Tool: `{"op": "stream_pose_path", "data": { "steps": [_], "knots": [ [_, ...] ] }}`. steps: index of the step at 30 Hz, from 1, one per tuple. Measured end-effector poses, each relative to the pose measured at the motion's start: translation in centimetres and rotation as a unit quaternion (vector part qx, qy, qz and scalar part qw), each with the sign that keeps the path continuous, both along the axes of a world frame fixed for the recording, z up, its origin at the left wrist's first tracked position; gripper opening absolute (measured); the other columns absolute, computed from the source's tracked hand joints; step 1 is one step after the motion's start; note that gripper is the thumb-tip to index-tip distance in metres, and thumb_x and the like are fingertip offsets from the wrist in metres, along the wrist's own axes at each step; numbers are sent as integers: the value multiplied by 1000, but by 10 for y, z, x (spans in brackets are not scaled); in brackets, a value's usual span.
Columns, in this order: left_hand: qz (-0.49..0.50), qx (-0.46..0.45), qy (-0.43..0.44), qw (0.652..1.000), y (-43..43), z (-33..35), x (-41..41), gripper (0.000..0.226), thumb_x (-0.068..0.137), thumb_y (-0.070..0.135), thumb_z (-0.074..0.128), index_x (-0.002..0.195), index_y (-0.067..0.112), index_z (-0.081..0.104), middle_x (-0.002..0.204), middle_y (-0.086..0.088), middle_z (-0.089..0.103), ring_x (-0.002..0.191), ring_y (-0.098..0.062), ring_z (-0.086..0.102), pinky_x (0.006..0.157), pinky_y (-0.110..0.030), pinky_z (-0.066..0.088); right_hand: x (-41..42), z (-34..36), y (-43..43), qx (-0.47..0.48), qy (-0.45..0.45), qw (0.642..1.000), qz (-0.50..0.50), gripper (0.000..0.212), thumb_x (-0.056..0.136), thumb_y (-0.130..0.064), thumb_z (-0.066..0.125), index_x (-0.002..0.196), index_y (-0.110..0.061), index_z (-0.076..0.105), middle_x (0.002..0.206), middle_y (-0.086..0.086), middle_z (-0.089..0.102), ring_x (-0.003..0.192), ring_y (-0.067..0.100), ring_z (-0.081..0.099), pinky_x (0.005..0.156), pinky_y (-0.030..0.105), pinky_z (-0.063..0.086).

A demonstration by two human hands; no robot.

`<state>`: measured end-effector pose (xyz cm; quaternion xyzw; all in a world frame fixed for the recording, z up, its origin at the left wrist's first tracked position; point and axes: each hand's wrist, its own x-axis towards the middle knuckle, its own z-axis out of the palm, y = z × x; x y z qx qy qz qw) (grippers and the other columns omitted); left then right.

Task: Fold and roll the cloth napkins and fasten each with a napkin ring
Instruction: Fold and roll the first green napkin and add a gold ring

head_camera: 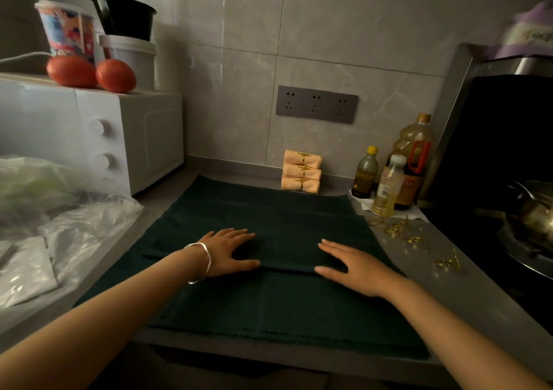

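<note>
- Dark green cloth napkin [269,306] lies spread on the grey counter [443,294]. A folded band runs across it from left to right, and the near edge of this band is between the hands.
- Left hand [230,250] and right hand [353,265] both lie flat on this band, fingers straight and a little spread, pinching nothing.
- The near hem reaches the counter's front edge. The far hem ends just before three peach rolled napkins [301,171] at the wall.
- Clear plastic bags [74,225] lie close on the left, and loose gold napkin rings [404,231] lie near on the right.
</note>
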<state>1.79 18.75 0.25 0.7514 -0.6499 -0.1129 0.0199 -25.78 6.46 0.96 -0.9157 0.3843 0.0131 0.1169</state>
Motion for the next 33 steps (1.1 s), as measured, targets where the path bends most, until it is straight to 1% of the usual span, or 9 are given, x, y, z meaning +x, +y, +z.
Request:
{"op": "stream_pose_path", "data": {
  "steps": [3,9,14,18,21,23,25,29,33],
  "knots": [
    [-22,4,-6,1000,0,2,-7,76,88,57,47,149,33,11,158,7,11,144,-18,14,117,-40,20,7,1,7,-31,28,999,18,71,88,-58,47,148,-38,16,156,-16,15,142,8,21,114,33,25],
    [-21,6,-86,996,-1,4,-7,58,99,25,41,149,32,14,157,9,15,143,-17,18,113,-35,26,10,0,6,-58,26,998,16,53,98,-22,41,147,-35,25,154,-15,23,140,8,26,113,28,24],
    [-23,26,-72,997,10,22,-10,50,100,23,38,147,32,23,149,-1,36,134,-21,38,110,-34,33,3,20,11,1,27,1000,5,47,99,-17,39,141,-38,38,146,-5,40,129,13,43,104,28,37],
    [-62,77,7,995,24,47,-12,35,101,26,37,131,15,50,130,-7,56,116,-21,53,101,-28,38,-8,52,23,94,24,994,46,32,101,-20,38,123,-35,55,110,-15,56,96,0,54,82,15,44],
    [-64,151,-3,986,27,66,-10,38,100,34,39,131,16,51,127,-5,56,117,-22,52,95,-22,35,-15,70,23,149,51,985,63,21,100,-30,41,110,-35,59,104,-11,60,93,5,59,84,21,47],
    [-65,170,-2,983,23,71,-4,41,97,38,44,132,18,51,128,-2,56,118,-21,52,103,-26,35,-15,76,19,176,73,979,70,23,98,-33,45,114,-29,60,105,-8,61,91,5,59,86,24,47],
    [-70,142,20,987,14,69,5,41,92,40,53,125,16,58,120,-3,62,110,-20,58,102,-33,41,-11,73,8,180,48,979,86,20,95,-31,51,113,-31,61,108,-10,65,95,1,62,91,25,49],
    [-45,34,77,995,-6,57,23,31,85,34,66,99,7,68,87,-2,65,81,-15,60,78,-29,49,1,56,-21,109,8,992,68,14,89,-34,61,103,-34,62,108,-14,63,99,0,58,95,26,46],
    [-21,-17,42,999,-27,40,35,19,91,29,58,99,12,63,86,3,57,83,-13,53,74,-24,42,14,43,-40,90,2,995,35,4,92,-31,57,92,-32,61,100,-11,60,93,3,55,84,21,42]
  ]
}}
